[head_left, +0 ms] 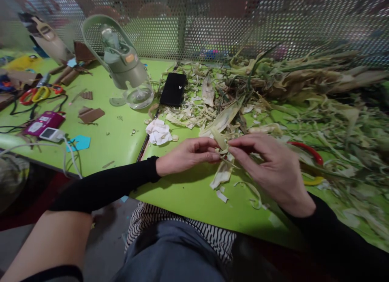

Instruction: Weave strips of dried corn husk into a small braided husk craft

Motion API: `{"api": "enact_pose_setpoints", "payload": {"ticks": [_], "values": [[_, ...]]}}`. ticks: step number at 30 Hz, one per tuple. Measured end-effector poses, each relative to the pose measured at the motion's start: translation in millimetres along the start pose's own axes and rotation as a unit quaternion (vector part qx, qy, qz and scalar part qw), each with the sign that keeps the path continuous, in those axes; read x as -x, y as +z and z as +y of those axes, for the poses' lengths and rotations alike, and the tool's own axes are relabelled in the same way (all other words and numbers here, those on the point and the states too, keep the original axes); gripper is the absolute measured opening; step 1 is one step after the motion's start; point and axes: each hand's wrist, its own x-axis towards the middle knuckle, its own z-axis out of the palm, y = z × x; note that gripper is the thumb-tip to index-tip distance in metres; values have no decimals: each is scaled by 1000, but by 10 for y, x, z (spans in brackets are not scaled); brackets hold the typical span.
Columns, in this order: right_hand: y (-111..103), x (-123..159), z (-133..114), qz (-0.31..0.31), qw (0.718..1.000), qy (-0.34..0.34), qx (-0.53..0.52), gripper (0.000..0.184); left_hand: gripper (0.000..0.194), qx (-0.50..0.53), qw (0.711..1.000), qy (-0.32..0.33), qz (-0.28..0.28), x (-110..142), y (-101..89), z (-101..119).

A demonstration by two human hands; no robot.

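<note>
A pale green strip of dried corn husk, bent into a small loop, is between my two hands over the table. My left hand pinches its left side between thumb and fingers. From the right, the fingertips of my right hand close on the other side of the same strip. Just below the hands a wider husk piece lies on the green table, beside small scraps and a curled strip. Partly hidden behind my right hand are the red and yellow handles of scissors.
Leaf scraps and a heap of dried husks cover the right and back. A black phone, a crumpled tissue and a water bottle stand or lie left of them. Further left are a purple box, cables and more scissors.
</note>
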Motion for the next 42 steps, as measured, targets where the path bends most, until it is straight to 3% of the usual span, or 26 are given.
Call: {"api": "enact_pose_setpoints", "payload": {"ticks": [3, 7, 11, 14, 17, 19, 21, 25, 28, 32, 38, 42], "values": [[23, 5, 1, -25, 1000, -6, -12, 2, 21, -13, 1000, 3, -9, -2, -14, -16], [63, 45, -42, 3, 997, -63, 41, 5, 21, -3, 1000, 7, -12, 11, 3, -9], [116, 91, -86, 26, 979, -156, 129, 22, 27, 27, 1000, 12, 2, 28, 26, -6], [143, 111, -98, 18, 973, -191, 127, 29, 26, 33, 999, 24, 16, 23, 12, -28], [108, 106, -67, 9, 991, -117, 63, 22, 23, 49, 998, 35, 11, 7, -8, -40], [50, 76, -18, 56, 997, -39, 28, 12, 22, 49, 998, 37, 13, 0, -10, -30], [-10, 27, 40, 80, 996, -5, 44, 8, 20, 36, 999, 33, 19, 1, -4, -10], [-60, -62, 102, -62, 994, -45, 72, 14, 16, -5, 1000, 26, 7, 10, 12, 18], [-56, -76, 76, -124, 992, -6, 16, 23, 17, -54, 998, 39, -2, 20, 23, 25], [-69, -66, 31, -119, 990, 72, -16, 29, 22, -102, 992, 66, 20, 38, 37, 43], [-41, -70, 55, -185, 976, 96, -65, 37, 13, -141, 986, 77, 33, 55, 46, 68], [-24, -48, 45, -185, 973, 116, -80, 46, 23, -156, 985, 71, 36, 53, 50, 70]]}}
